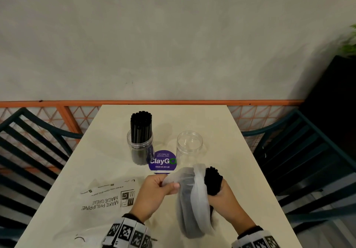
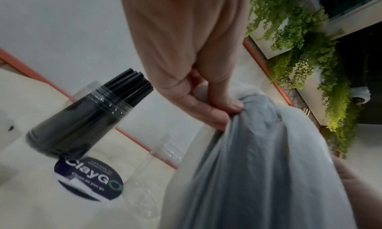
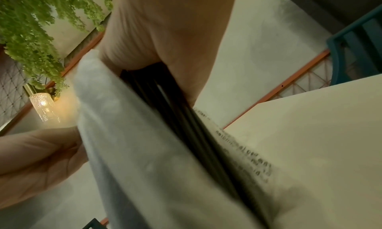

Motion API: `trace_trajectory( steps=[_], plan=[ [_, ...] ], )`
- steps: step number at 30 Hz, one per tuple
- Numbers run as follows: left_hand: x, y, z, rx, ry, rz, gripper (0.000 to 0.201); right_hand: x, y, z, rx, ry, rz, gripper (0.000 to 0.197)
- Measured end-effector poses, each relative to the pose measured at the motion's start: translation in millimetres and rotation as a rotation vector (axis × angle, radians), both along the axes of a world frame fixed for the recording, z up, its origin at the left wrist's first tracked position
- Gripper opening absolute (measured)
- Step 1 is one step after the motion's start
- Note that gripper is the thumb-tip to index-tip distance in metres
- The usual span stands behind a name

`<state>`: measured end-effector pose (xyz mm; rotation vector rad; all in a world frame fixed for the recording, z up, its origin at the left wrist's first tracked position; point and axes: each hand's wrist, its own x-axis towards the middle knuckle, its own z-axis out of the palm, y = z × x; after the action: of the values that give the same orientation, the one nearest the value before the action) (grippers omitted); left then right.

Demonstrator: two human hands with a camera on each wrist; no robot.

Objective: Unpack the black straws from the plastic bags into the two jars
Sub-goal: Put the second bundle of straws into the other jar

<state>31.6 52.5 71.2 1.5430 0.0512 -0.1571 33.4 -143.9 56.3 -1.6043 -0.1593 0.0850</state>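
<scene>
A clear jar (image 1: 140,147) packed with upright black straws (image 1: 141,126) stands at the table's middle left. To its right stands an empty clear jar (image 1: 189,144). Near the front edge my right hand (image 1: 221,192) grips a bundle of black straws (image 1: 212,180) that sticks out of a translucent plastic bag (image 1: 192,199). My left hand (image 1: 161,186) pinches the bag's rim between thumb and fingers (image 2: 219,111). In the right wrist view the straws (image 3: 186,128) run between the bag's walls (image 3: 128,142). The filled jar (image 2: 82,118) also shows in the left wrist view.
An emptied flat printed bag (image 1: 109,195) lies at the front left of the cream table (image 1: 221,132). A round purple sticker (image 1: 162,161) sits between the jars. Teal chairs (image 1: 300,151) flank the table, and a wall stands behind it.
</scene>
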Motion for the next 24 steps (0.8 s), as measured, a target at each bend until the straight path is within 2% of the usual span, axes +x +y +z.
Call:
trace_trajectory(
  steps=[2,4,6,10,14,18,21,24],
  plan=[
    [0,-4,-3,-0.023,0.006,0.034,0.008,-2,0,3,0.008,-0.002,0.070,0.058],
    [-1,-7,-5,0.036,0.006,0.029,0.003,-2,3,5,0.011,-0.021,0.086,0.061],
    [-2,-11,-6,0.100,-0.019,0.030,0.014,-3,7,3,0.003,-0.039,0.032,0.060],
    [-7,-14,0,0.083,-0.060,-0.035,0.040,-5,12,0,-0.012,-0.061,-0.067,0.057],
    [-14,-8,0,0.023,-0.089,-0.134,0.020,-2,4,1,0.045,-0.024,-0.106,0.043],
    [-7,-9,-5,0.078,-0.047,0.014,0.010,-5,3,-1,0.020,0.017,-0.039,0.056],
    [-6,-12,-9,0.021,0.011,0.030,0.012,-7,5,2,0.032,-0.001,0.015,0.062],
    [-8,-18,-6,-0.124,0.084,0.022,0.020,-8,5,4,0.035,-0.013,-0.035,0.067]
  ],
)
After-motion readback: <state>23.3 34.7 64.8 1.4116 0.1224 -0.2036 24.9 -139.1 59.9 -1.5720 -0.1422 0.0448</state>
